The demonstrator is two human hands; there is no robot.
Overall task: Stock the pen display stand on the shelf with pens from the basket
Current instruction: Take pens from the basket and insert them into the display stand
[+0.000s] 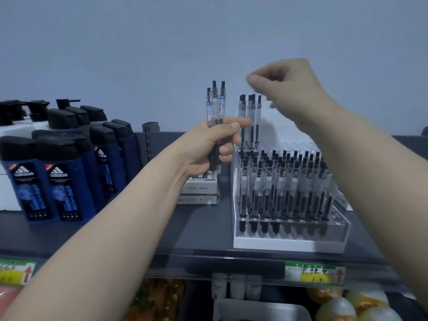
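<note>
Two hands, two forearms, nothing else of the person in shot. Left hand (208,147): bare, thumbnail (235,125) short, plain, rounded tip. Left forearm (104,228): bare skin right to the frame edge, smooth. Right hand (284,89): bare, motion-blurred, nail detail unreadable. Right forearm (382,181): bare to the frame edge, smooth, slim like the left.

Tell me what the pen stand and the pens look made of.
Pen stand: likely clear glossy acrylic on a white base; its contents show through the front wall. Pens in the left hand: seemingly clear plastic barrels with black matte grips.
</note>
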